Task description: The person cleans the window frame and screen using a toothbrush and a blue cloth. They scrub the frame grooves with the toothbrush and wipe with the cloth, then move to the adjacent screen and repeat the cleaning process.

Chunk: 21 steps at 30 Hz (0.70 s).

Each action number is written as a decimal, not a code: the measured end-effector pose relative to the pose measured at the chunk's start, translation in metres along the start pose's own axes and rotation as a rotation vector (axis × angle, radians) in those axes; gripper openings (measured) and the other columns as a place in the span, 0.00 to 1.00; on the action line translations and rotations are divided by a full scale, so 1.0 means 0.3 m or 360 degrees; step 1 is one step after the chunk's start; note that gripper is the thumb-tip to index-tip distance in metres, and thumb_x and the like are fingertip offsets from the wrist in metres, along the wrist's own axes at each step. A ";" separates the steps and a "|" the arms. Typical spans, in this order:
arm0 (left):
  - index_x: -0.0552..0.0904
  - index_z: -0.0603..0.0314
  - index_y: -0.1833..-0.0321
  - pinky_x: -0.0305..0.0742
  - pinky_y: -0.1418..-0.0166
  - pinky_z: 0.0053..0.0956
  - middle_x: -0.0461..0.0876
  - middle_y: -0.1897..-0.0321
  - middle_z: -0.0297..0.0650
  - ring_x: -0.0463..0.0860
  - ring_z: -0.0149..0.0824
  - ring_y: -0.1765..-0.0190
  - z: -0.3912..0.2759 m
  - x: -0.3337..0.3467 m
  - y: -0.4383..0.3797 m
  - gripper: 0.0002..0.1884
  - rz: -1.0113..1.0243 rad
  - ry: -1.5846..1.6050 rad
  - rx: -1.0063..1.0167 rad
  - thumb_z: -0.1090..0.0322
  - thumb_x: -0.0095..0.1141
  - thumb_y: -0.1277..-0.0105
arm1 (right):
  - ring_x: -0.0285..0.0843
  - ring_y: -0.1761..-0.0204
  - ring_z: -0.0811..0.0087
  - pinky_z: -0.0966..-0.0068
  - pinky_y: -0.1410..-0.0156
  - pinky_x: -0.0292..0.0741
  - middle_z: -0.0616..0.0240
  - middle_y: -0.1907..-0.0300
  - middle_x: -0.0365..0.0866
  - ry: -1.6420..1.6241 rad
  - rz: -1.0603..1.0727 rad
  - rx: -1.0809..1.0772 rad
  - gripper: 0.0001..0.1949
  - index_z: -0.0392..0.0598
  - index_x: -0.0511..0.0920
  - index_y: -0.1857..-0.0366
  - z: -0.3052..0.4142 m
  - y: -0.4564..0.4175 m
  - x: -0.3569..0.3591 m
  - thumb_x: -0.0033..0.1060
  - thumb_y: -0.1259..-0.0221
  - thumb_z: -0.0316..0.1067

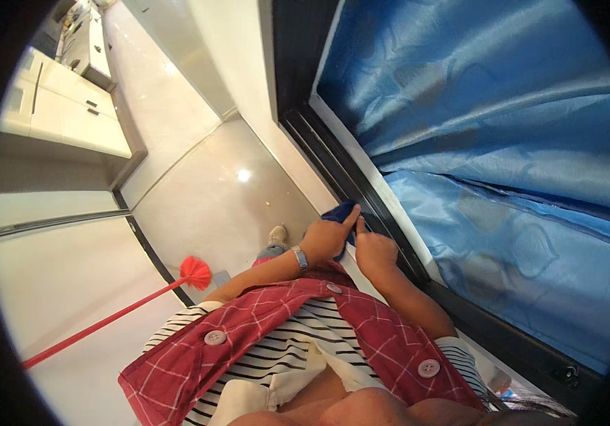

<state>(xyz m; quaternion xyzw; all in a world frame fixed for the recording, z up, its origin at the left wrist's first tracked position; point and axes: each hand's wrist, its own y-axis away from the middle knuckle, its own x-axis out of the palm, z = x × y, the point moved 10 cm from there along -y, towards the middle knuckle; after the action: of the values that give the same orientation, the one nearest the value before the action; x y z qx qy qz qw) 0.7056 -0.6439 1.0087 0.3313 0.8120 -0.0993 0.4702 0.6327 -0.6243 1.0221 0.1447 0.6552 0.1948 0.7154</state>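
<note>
My left hand (326, 239), with a wristwatch (300, 257) on its wrist, grips a dark blue cloth (338, 212) on the pale ledge of a black sliding frame (331, 157). Its index finger stretches along the cloth towards the frame's grooves. Close beside it is my right hand (376, 253), index finger extended and the other fingers curled. That fingertip lies near the left one, at the cloth's edge. Whether the right hand also pinches some of the cloth is hidden. Part of the cloth shows between the two hands.
A shiny blue curtain (497, 149) hangs beyond the frame at right. To the left, a red long-handled round brush (195, 272) leans near a white panel (70, 277). Cream cabinets (70, 106) stand farther off on the glossy tiled floor (214, 175).
</note>
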 end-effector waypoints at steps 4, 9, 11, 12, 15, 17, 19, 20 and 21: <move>0.56 0.57 0.24 0.75 0.73 0.42 0.81 0.80 0.46 0.82 0.46 0.77 0.028 -0.031 0.017 0.38 -0.0049 -0.0104 -0.0053 0.68 0.51 0.40 | 0.86 0.68 0.51 0.56 0.62 0.82 0.48 0.72 0.85 -0.0106 -0.0011 -0.0018 0.26 0.40 0.66 0.36 0.031 -0.017 -0.013 0.48 0.40 0.33; 0.56 0.53 0.24 0.73 0.76 0.41 0.81 0.82 0.44 0.81 0.46 0.79 0.254 -0.202 -0.018 0.35 -0.0330 -0.0366 -0.0469 0.61 0.50 0.34 | 0.86 0.68 0.50 0.55 0.63 0.82 0.47 0.72 0.84 -0.0463 -0.0312 -0.0226 0.19 0.41 0.72 0.44 0.206 -0.215 -0.161 0.47 0.39 0.33; 0.58 0.52 0.25 0.75 0.74 0.44 0.84 0.75 0.47 0.83 0.48 0.76 0.345 -0.334 -0.056 0.34 -0.0570 -0.0455 -0.0362 0.55 0.49 0.33 | 0.87 0.64 0.51 0.55 0.59 0.82 0.49 0.68 0.86 -0.0556 -0.0315 -0.0256 0.17 0.42 0.74 0.46 0.301 -0.393 -0.201 0.46 0.37 0.34; 0.61 0.52 0.27 0.76 0.73 0.44 0.86 0.62 0.47 0.85 0.48 0.73 0.376 -0.382 -0.091 0.32 -0.0570 -0.0582 -0.0359 0.54 0.49 0.34 | 0.87 0.62 0.53 0.56 0.57 0.82 0.51 0.66 0.86 -0.0571 -0.0330 -0.0272 0.17 0.42 0.74 0.45 0.337 -0.458 -0.242 0.45 0.36 0.34; 0.67 0.52 0.31 0.79 0.71 0.43 0.85 0.52 0.45 0.86 0.46 0.68 0.473 -0.495 -0.134 0.29 -0.0525 -0.0861 -0.0537 0.54 0.49 0.35 | 0.86 0.55 0.56 0.59 0.51 0.82 0.53 0.58 0.86 -0.0510 -0.0338 -0.0268 0.18 0.43 0.74 0.44 0.427 -0.562 -0.334 0.42 0.33 0.36; 0.69 0.52 0.32 0.79 0.70 0.42 0.84 0.51 0.46 0.87 0.46 0.68 0.490 -0.532 -0.136 0.28 -0.0502 -0.0868 -0.0602 0.55 0.49 0.35 | 0.85 0.52 0.57 0.60 0.49 0.81 0.54 0.53 0.85 -0.0519 -0.0314 -0.0249 0.18 0.45 0.75 0.43 0.457 -0.585 -0.369 0.40 0.31 0.36; 0.70 0.53 0.33 0.80 0.70 0.42 0.84 0.51 0.46 0.87 0.46 0.67 0.467 -0.515 -0.133 0.27 -0.0497 -0.0820 -0.0693 0.55 0.49 0.35 | 0.84 0.49 0.58 0.60 0.46 0.80 0.54 0.49 0.83 -0.0569 -0.0227 -0.0206 0.18 0.48 0.76 0.43 0.414 -0.555 -0.370 0.38 0.30 0.37; 0.70 0.54 0.33 0.80 0.70 0.42 0.84 0.51 0.47 0.87 0.47 0.67 0.454 -0.518 -0.130 0.27 -0.0516 -0.0813 -0.0750 0.55 0.49 0.35 | 0.83 0.46 0.56 0.59 0.44 0.79 0.54 0.46 0.82 -0.0604 -0.0221 -0.0252 0.18 0.50 0.76 0.43 0.420 -0.581 -0.341 0.38 0.29 0.37; 0.70 0.54 0.34 0.80 0.70 0.42 0.84 0.51 0.48 0.87 0.47 0.68 0.451 -0.530 -0.118 0.27 -0.0546 -0.0786 -0.0814 0.55 0.49 0.35 | 0.83 0.46 0.56 0.58 0.45 0.79 0.53 0.47 0.82 -0.0576 -0.0161 -0.0238 0.18 0.50 0.76 0.43 0.413 -0.565 -0.334 0.38 0.29 0.38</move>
<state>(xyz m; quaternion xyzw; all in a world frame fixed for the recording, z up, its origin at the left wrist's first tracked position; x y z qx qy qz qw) 0.8314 -0.8055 1.0626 0.0289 0.7165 -0.0478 0.6954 0.7645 -0.8148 1.0443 0.0906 0.5062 0.1777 0.8391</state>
